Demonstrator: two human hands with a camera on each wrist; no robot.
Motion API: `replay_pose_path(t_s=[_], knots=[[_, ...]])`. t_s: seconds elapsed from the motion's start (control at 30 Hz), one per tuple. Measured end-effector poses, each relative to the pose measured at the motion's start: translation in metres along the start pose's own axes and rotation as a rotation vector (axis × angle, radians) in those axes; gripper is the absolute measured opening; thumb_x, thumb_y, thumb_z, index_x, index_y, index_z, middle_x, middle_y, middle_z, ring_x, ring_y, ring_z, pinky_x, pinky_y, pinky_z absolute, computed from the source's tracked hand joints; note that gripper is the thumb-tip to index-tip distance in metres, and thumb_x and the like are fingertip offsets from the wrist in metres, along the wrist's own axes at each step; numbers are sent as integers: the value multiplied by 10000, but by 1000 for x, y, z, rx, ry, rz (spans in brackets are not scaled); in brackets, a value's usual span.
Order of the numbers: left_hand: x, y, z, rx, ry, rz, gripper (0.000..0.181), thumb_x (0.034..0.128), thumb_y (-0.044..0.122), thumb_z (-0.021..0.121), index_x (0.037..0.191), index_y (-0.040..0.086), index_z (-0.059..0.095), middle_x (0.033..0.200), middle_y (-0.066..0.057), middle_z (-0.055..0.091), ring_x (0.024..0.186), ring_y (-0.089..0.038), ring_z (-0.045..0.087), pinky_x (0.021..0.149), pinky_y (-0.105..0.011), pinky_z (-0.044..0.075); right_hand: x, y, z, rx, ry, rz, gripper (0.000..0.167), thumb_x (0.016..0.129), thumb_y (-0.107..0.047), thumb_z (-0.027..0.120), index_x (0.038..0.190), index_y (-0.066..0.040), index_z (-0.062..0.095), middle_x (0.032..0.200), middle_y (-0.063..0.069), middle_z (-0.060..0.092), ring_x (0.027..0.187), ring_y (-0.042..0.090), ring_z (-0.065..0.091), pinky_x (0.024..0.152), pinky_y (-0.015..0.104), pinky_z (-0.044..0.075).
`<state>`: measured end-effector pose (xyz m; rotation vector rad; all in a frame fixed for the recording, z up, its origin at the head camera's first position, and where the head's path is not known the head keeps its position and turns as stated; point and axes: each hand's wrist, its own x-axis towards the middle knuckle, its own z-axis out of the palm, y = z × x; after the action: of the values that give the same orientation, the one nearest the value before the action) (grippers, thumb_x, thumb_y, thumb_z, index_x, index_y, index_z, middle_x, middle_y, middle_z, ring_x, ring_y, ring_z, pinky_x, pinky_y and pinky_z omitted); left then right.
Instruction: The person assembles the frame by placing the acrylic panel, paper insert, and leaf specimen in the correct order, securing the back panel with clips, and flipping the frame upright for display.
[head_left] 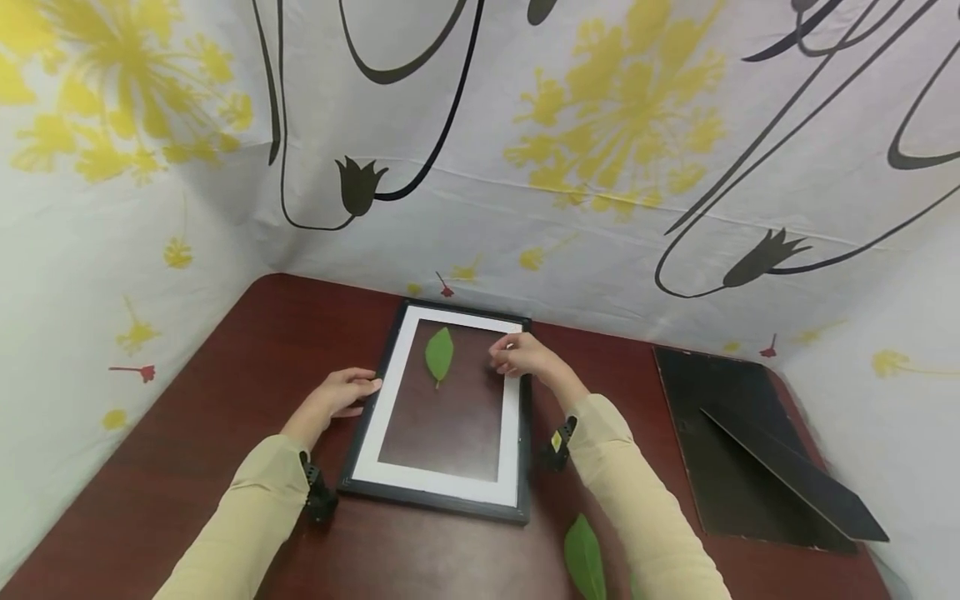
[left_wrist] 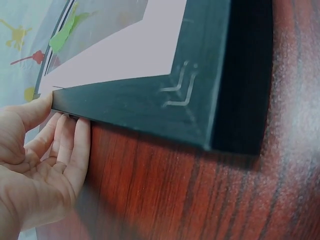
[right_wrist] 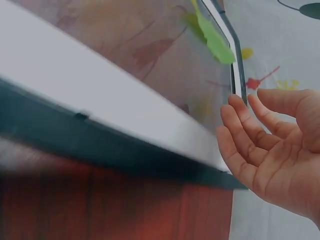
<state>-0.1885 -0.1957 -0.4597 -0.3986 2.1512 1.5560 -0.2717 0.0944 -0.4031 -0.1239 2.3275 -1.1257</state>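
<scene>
A black picture frame with a white inner border lies flat on the table. One green leaf is on the clear pane in its upper left part, stem toward me. My left hand is at the frame's left edge; in the left wrist view its thumb and fingertips hold that edge from two sides. Over the frame's right border hovers my right hand, its fingers loosely bent. The right wrist view shows nothing between those fingers, with the leaf beyond them.
Near the table's front edge lies another green leaf, with a sliver of green beside it, partly behind my right sleeve. A black backing board with a raised stand flap lies at the right. Patterned white cloth hangs behind the table.
</scene>
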Motion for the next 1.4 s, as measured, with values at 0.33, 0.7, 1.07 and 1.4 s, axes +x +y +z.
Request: replay_pose_path(t_s=[0.33,0.7,1.07,1.4], knots=[[-4,4,-2,17,-1,7,540,941,262,502,1388,15,328,1402,-233,359,1258,-331,407,964,-414,474,-11,35,-11,22,25,-12,277,934,-174,511,1136,10,552,1052,187,653,840,182,646,732,314,556],[-2,2,-3,16,-11,-4,554,938,278,502,1394,21,320,1411,-227,350,1272,-331,397,964,-401,476,-23,50,-17,49,31,-9,302,937,-189,513,1147,26,539,1019,185,650,843,188,643,756,338,559],[2,0,-3,24,-24,6,654,866,393,599,1369,41,374,1375,-214,405,1230,-307,448,929,-389,499,-32,62,-22,58,49,32,317,940,-202,508,1154,29,540,951,153,651,809,170,638,763,344,563],[-5,4,1,32,-18,-7,557,943,278,491,1401,19,307,1408,-232,352,1285,-349,376,993,-424,450,-43,78,-28,76,19,32,326,942,-184,502,1171,45,536,936,144,645,816,174,636,774,353,562]])
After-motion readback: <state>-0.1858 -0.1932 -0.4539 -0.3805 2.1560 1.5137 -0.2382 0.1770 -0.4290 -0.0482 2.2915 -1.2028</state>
